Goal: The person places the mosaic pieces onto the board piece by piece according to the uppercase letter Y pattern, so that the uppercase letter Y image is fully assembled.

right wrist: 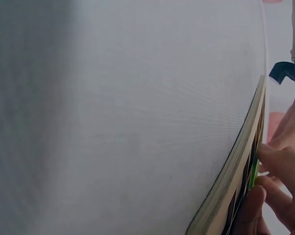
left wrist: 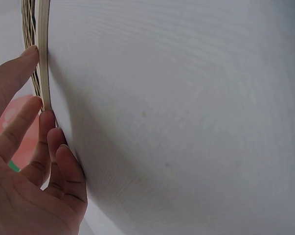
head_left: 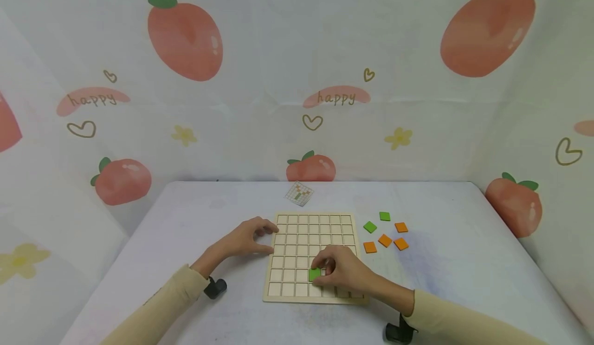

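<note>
A square wooden grid board (head_left: 300,237) lies on the table. My right hand (head_left: 345,270) is over its lower right part and pinches a green square tile (head_left: 314,275) between thumb and fingers. The tile is at a cell in one of the near rows; in the right wrist view its green edge (right wrist: 255,172) shows low between the fingertips, close against the board. At the board's left edge, my left hand (head_left: 248,237) rests with thumb and fingers spread, the fingertips touching the rim. Some near right cells are hidden under my right hand.
Right of the board lie loose tiles: two green, one being the far green tile (head_left: 384,216), and several orange, such as the nearest orange tile (head_left: 369,247). A small patterned card (head_left: 299,194) lies behind the board. A printed cloth (head_left: 260,138) hangs beyond the table.
</note>
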